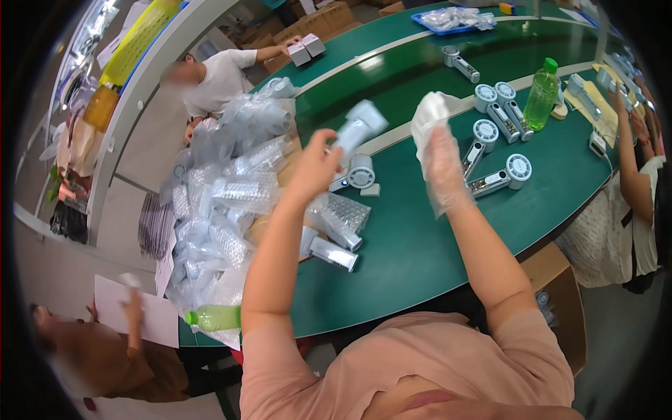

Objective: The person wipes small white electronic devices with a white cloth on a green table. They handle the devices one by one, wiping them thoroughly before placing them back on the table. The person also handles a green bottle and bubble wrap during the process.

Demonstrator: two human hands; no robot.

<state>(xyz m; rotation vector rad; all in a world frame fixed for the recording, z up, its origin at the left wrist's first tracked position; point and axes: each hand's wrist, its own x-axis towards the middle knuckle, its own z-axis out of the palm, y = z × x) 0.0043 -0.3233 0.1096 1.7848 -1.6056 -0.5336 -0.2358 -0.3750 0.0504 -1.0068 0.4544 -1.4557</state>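
My left hand [316, 168] is closed round a light blue handheld fan [362, 124], raised above the green table and a little blurred. Beneath it another blue fan [360, 172] lies beside a small pale block [370, 190]. My right hand [446, 175], in a clear plastic glove, grips a white cloth [430, 115]; its fingers are partly hidden. Just right of that hand rest several blue fans, among them one with a round head [519, 170] and one farther off [484, 133]. Closer to me, a blue device with a shiny handle [334, 254] lies by the bubble-wrap pouches.
A heap of bubble-wrap pouches [234, 192] covers the table's left side. Green bottles stand at right [542, 96] and lie at lower left [217, 318]. A blue tray [448, 29] sits at the back, an open carton [563, 304] below the right edge. Other people work on both sides.
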